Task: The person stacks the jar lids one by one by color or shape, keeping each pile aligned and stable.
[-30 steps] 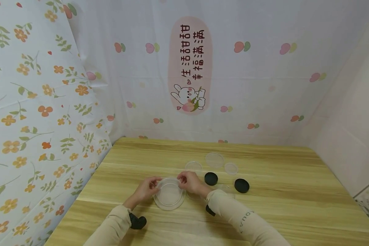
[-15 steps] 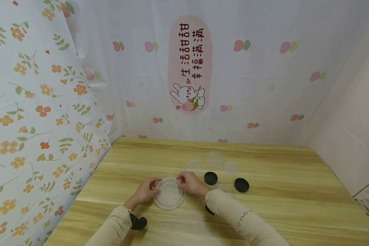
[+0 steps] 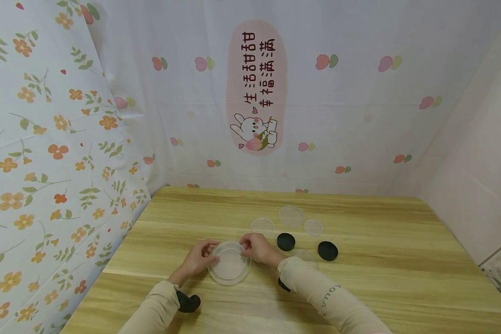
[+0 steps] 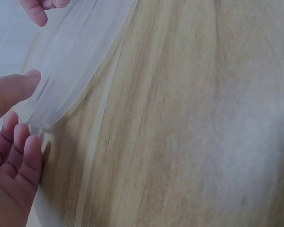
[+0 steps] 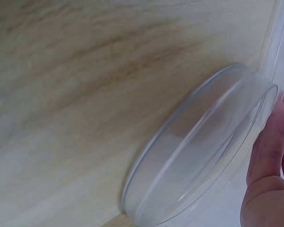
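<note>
A clear, round, shallow dish with a raised rim (image 3: 230, 270), like a petri dish, lies between my hands on the wooden table. At its far left rim my left hand (image 3: 197, 259) grips it; in the left wrist view the thumb (image 4: 19, 87) lies along the milky-looking plastic (image 4: 75, 56) with several fingers bent beneath its edge. My right hand (image 3: 260, 248) pinches the far right rim. A clear low-walled dish (image 5: 180, 161) shows large in the right wrist view, with the right fingers (image 5: 272, 137) right at its edge.
Behind my right hand lie three clear discs (image 3: 291, 216) and two black round discs (image 3: 327, 251). Another clear round piece (image 3: 308, 256) sits by the right sleeve (image 3: 317, 290), partly hidden. Patterned cloth (image 3: 183, 93) hangs along the table's back and left.
</note>
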Tool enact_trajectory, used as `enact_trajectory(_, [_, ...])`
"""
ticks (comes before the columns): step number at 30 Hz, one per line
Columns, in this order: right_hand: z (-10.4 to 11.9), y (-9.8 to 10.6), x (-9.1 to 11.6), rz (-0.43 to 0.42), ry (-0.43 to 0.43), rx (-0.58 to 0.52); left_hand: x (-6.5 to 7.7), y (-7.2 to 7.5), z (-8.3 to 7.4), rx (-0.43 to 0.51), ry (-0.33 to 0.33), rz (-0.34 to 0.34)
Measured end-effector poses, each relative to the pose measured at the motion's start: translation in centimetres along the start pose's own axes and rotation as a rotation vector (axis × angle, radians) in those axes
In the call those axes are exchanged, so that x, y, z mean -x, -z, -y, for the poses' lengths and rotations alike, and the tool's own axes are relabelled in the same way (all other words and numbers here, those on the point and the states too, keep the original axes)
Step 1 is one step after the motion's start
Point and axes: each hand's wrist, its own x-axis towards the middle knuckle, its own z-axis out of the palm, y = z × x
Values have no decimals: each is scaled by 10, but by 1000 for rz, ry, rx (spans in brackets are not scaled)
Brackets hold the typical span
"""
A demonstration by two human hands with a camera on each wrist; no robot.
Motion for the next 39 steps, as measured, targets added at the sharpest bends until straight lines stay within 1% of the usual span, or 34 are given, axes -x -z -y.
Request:
enact_trajectory(4, [0,1,1,0,1,-5,1,-1,-1,19,37,-27])
enact_trajectory(8, [0,3,2,22,0,-22,1,-2,-1,24,67,-38])
enact_trajectory(10, [0,4,3,30,8,-34,4,-1,-10,28,86,-43])
enact_trajectory(11, [0,5,4,30,13,-41,4,-1,-10,32,93,-47])
enact_trajectory(15, [0,9,9,13,26,-66,4,-2,-10,27,100,-49])
enact_trajectory(17, [0,13,13,7,23,-74,1,-3,-1,23,79,-46])
enact_trajectory(22, [-3,28,22,11,-9,-88,-1,1,-3,26,60,-53])
enact_trajectory(27, [-13,44,31,-20,-32,-67,-8,3,-9,29,88,-59])
enact_trajectory(29, [-19,48,35,-36,-27,-51,-10,3,-13,18,92,-52])
enact_trajectory(31, [-24,53,39,-43,-23,-40,-13,2,-19,0,81,-41])
enact_trajectory(35, [-31,60,50,-39,-20,-41,-18,-4,-28,-30,24,13])
enact_trajectory(39, [-35,65,60,-20,-37,-58,-25,-14,-35,-42,-3,75])
